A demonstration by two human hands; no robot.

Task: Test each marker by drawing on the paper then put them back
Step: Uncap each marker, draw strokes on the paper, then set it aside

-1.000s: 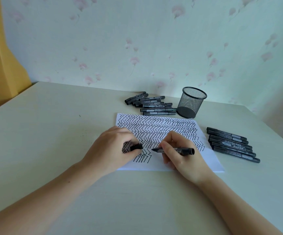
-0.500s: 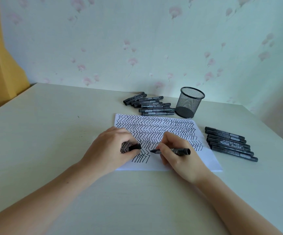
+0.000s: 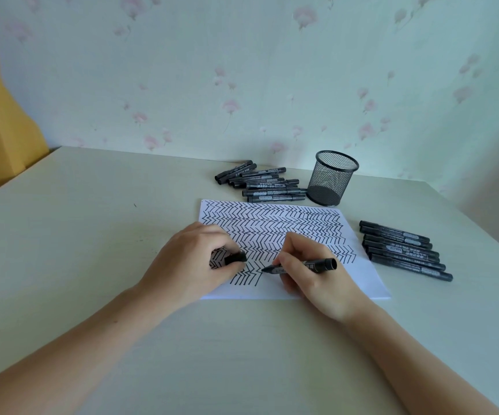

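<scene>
The right hand [image 3: 317, 277] holds a black marker [image 3: 302, 265] tight in its fingers. The marker's tip points left and touches the paper [image 3: 362, 280], just past the last zigzag lines. The left hand [image 3: 191, 262] rests on the paper too, and its fingers pinch the black cap [image 3: 235, 258] close to the tip. Behind the left hand lies a pile of markers [image 3: 260, 182]. A black mesh cup [image 3: 330, 178] stands behind the right hand, just off the paper's far edge. To the right of the gripped marker lies a row of markers [image 3: 404, 250] on the table [image 3: 62, 235].
</scene>
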